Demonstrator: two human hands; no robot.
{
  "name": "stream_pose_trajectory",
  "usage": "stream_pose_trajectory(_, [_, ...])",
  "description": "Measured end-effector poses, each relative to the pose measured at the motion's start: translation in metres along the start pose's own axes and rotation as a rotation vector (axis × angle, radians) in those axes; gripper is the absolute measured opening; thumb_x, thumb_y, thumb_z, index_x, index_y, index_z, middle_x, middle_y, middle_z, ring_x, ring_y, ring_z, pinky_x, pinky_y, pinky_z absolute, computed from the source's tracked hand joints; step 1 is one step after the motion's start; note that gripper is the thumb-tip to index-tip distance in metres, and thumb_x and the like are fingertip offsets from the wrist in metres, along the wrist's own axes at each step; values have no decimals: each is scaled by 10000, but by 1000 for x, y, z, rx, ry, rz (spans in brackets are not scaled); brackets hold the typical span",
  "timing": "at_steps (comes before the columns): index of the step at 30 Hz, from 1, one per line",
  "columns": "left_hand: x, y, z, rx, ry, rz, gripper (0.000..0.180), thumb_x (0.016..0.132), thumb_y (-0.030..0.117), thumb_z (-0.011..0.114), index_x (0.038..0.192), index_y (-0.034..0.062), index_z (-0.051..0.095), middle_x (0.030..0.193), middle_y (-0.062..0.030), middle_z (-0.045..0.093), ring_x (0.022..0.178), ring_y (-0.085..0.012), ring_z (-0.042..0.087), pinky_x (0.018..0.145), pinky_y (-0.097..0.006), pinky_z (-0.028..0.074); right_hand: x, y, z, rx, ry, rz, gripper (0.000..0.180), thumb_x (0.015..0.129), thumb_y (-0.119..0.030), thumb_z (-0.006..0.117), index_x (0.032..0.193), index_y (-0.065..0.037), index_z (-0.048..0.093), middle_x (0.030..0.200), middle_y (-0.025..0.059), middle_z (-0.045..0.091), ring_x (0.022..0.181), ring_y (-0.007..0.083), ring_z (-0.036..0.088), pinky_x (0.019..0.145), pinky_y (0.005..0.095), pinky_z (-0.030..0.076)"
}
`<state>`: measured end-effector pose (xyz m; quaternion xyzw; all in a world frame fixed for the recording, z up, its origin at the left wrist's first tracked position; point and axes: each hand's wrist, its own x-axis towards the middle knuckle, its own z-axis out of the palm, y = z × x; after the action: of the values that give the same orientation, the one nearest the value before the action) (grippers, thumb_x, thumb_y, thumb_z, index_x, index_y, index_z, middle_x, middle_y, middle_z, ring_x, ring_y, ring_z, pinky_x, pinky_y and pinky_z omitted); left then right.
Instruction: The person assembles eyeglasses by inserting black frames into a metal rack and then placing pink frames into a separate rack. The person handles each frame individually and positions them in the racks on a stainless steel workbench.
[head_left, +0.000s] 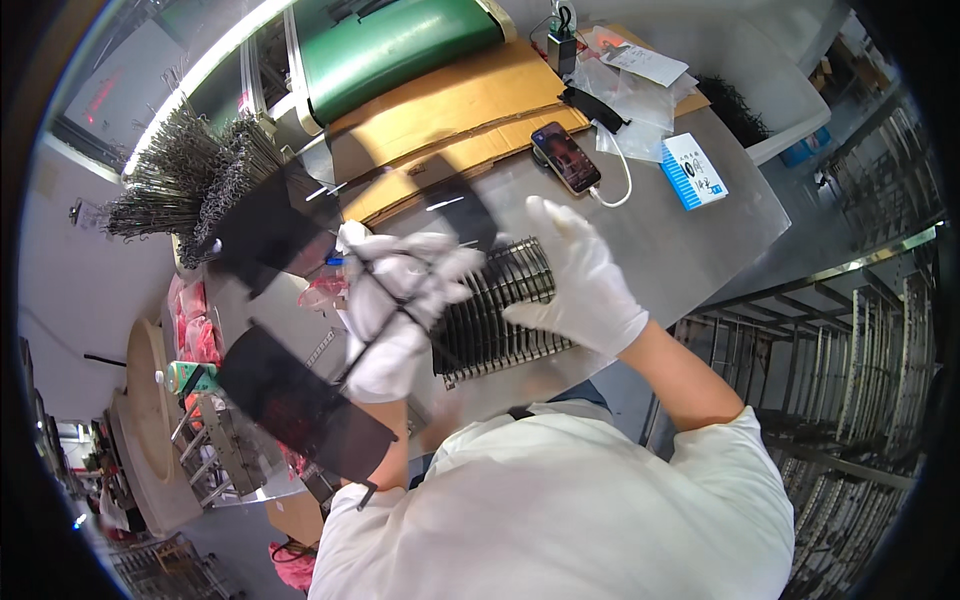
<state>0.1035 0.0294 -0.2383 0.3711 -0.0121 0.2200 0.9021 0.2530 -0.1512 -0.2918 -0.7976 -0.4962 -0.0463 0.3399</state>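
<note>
Both hands wear white gloves. My left hand (pixel 392 300) is closed around a thin black rod (pixel 372 330) that runs diagonally through the fist. Two dark flat sheets show along that line, one above left (pixel 272 225) and one below left (pixel 300 402); how they join the rod is unclear. My right hand (pixel 582 283) lies flat with fingers spread on a row of black ribbed strips (pixel 500 310) laid side by side on the metal table (pixel 700 240). The two hands are close together over the strips.
Behind the strips are a phone (pixel 565 157) on a white cable, a blue and white box (pixel 693 170), cardboard (pixel 450 115), plastic bags (pixel 630 90) and a green conveyor belt (pixel 390 45). A bundle of wire hooks (pixel 190 180) lies at left. Metal racks (pixel 850 350) stand at right.
</note>
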Motion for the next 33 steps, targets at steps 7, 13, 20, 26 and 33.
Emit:
stream_pose_trajectory(7, [6, 1, -5, -99, -394, -61, 478, 901, 178, 648, 1309, 2, 473, 1223, -330, 545, 995, -389, 651, 771, -407, 575, 5, -39, -31, 1269, -555, 523, 462, 945, -195, 624, 1370, -22, 569, 857, 49, 701, 600, 105, 627, 549, 270, 508])
stream_pose_trajectory(13, [-12, 34, -38, 59, -165, 39, 913, 776, 399, 768, 1529, 99, 347, 1215, -235, 508, 930, -289, 565, 693, -311, 499, -30, 67, -11, 983, -276, 831, 548, 1034, -367, 485, 1489, -62, 493, 827, 61, 677, 661, 136, 623, 653, 303, 514])
stream_pose_trajectory(20, [-9, 20, -44, 22, -194, -46, 899, 777, 393, 778, 1518, 85, 372, 1314, -227, 494, 1083, -291, 577, 738, -353, 536, -36, 86, 22, 791, -545, 999, 694, 1036, -582, 425, 1432, -32, 576, 1167, 177, 690, 1037, 254, 663, 1002, 343, 473])
stream_pose_trajectory(26, [-5, 22, -48, 15, -234, -39, 868, 810, 355, 745, 1526, 67, 348, 1387, -203, 458, 1259, -291, 520, 933, -410, 540, -31, 83, 20, 395, -689, 795, 819, 1020, -673, 398, 1539, -41, 440, 1187, 275, 699, 994, 467, 700, 859, 513, 551])
stream_pose_trajectory(33, [-5, 11, -34, 94, -100, -113, 864, 860, 430, 706, 1496, 0, 311, 1260, -319, 567, 975, -462, 706, 698, -366, 620, -15, 58, 11, -208, -482, 459, 866, 983, -663, 487, 1596, -73, 330, 1082, 302, 684, 1033, 414, 678, 888, 488, 546])
